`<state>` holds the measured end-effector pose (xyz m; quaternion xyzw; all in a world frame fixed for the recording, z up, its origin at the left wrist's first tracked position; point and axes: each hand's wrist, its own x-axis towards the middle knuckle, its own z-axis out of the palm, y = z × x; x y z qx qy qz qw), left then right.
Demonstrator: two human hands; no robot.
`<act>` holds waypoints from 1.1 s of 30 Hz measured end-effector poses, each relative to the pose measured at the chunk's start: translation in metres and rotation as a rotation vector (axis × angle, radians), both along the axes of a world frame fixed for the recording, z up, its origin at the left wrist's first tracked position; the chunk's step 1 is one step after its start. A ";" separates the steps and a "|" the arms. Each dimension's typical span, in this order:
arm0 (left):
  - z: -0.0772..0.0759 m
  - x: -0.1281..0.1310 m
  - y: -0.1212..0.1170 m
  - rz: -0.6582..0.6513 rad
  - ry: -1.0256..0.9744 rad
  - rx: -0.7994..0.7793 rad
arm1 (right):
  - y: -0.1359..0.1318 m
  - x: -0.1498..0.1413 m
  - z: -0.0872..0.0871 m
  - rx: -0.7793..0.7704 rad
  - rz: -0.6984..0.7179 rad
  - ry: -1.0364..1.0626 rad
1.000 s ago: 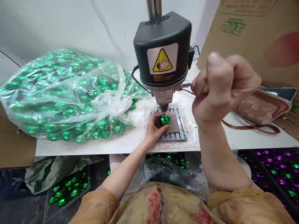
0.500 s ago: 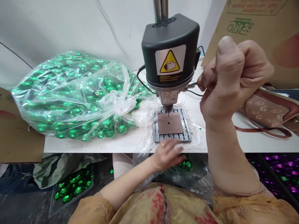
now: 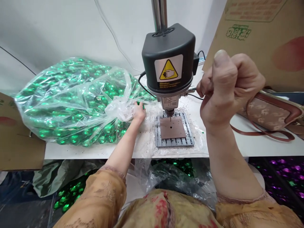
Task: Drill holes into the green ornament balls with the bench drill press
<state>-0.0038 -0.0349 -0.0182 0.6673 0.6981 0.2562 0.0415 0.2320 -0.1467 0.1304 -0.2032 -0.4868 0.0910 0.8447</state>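
Note:
My left hand [image 3: 139, 113] reaches to the mouth of a big clear plastic bag [image 3: 120, 106]. Its fingers are closed around a shiny green ball [image 3: 143, 107], of which only small bits show between them. My right hand [image 3: 229, 85] is wrapped in a fist around the feed lever [image 3: 191, 90] of a small black bench drill press [image 3: 168, 60]. Under the drill bit [image 3: 170, 119] lies a flat brown board [image 3: 173, 134] with a dark hole in it. The board rests on the slotted metal base [image 3: 174, 144], and the bit is above it.
Many faceted green balls [image 3: 78, 110] fill the bag. Cardboard boxes [image 3: 251, 57] stand at both sides. A patterned handbag [image 3: 268, 109] with a brown strap lies right. Dark crumbs dot the white table [image 3: 95, 153]. Below are more green balls [image 3: 182, 164] and purple balls [image 3: 285, 171].
My left hand has moved from the table's front edge up and left to the bag's mouth and closed on a green ball. My right hand keeps hold of the lever.

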 end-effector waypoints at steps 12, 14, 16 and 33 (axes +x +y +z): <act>-0.015 0.049 -0.105 -0.315 -1.247 -0.098 | -0.008 -0.003 0.000 -0.118 -0.061 -0.019; -0.023 0.053 -0.106 -0.361 -1.184 -0.066 | -0.008 -0.003 0.001 -0.096 -0.064 -0.035; -0.031 0.055 -0.104 -0.415 -1.120 -0.069 | -0.007 -0.002 0.001 -0.081 -0.072 -0.050; -0.040 0.073 -0.121 -0.559 -0.883 -0.021 | -0.006 -0.001 -0.001 -0.079 -0.107 -0.085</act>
